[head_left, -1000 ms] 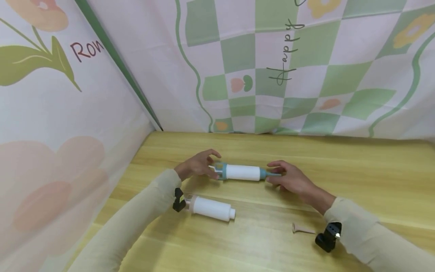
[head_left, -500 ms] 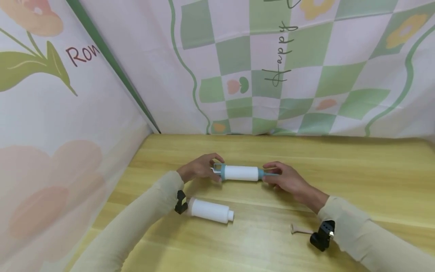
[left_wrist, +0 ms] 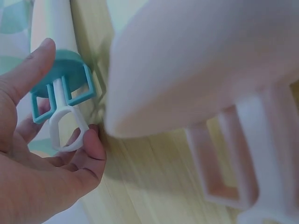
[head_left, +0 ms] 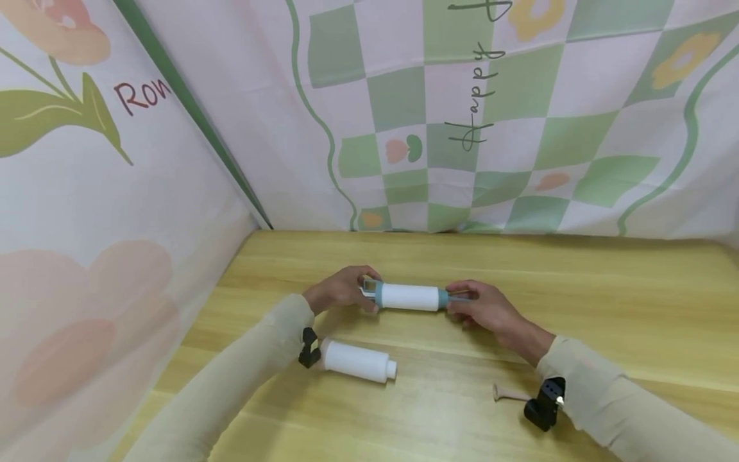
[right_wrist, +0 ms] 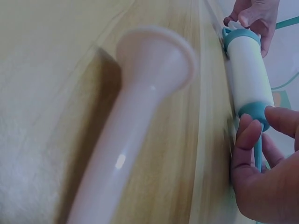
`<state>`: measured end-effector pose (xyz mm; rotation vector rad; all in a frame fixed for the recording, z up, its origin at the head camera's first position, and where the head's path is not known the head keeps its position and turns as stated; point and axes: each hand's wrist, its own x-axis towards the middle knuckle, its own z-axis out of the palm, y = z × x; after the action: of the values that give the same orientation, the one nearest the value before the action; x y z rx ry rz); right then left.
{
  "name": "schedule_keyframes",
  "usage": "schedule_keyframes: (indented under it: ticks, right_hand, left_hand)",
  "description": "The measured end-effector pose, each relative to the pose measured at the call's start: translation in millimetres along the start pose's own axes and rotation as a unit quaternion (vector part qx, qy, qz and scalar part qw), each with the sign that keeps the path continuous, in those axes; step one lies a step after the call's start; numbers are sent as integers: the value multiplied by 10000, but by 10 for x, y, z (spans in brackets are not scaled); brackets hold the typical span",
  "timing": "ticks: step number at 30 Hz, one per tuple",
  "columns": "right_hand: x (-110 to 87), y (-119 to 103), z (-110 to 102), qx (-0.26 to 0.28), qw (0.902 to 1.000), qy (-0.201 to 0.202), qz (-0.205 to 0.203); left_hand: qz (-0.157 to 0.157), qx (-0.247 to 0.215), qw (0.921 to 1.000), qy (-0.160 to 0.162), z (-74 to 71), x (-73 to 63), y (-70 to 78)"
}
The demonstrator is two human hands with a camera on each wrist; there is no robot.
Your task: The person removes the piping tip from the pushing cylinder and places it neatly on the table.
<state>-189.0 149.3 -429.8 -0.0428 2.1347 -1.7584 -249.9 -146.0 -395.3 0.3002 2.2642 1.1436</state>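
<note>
A large white syringe [head_left: 410,298] with a teal collar, teal nozzle and white ring-ended plunger lies across the table between both hands. My left hand [head_left: 348,287] holds its collar end. In the left wrist view, the thumb lies against the teal collar [left_wrist: 65,70] while curled fingers sit behind the white plunger ring [left_wrist: 55,130]. My right hand [head_left: 485,304] pinches the nozzle end; the right wrist view shows thumb and fingers around the teal tip [right_wrist: 256,113]. Nearer me lies a second white syringe [head_left: 358,361], its pink collar partly hidden by the left wrist camera.
A loose pink nozzle [head_left: 510,393] with a flared end lies near the right wrist camera [head_left: 544,404], which hides its tip. The wooden table [head_left: 439,417] meets a patterned cloth [head_left: 462,192] at the back and another on the left.
Both hands have closed in on the ends of the teal-ended syringe, the left over its collar and the right around its nozzle. The second syringe and pink nozzle stay put.
</note>
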Motion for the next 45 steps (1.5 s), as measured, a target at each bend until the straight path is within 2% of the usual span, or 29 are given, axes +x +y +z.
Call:
schedule_keyframes:
  ticks: [5,14,23,29,35,40,45]
  right_hand:
    - [7,-27,9,98,9999,-20,87]
    - [13,-54,31,135,9997,89,187]
    - [20,-98,68,160,9995,207,166]
    - [6,-102,100,112,9996,214,175]
    - [-27,-93,115,201,9994,202,199]
    - [-59,-119,86,485,9986,159,160]
    - [-97,-143,53,532,9985,119,80]
  left_hand:
    - [6,129,9999,67,-5,-15,25]
    - [150,54,9998,81,-23,-22,37]
    - [31,147,9997,193,-43,-13,36]
    - [63,145,9997,187,-49,-72,27]
    - [243,11,9997,103,-51,-95,-17]
    - [374,-23,9992,136,-57,-109,11]
    - [469,-147,9987,127,-41,-135,41]
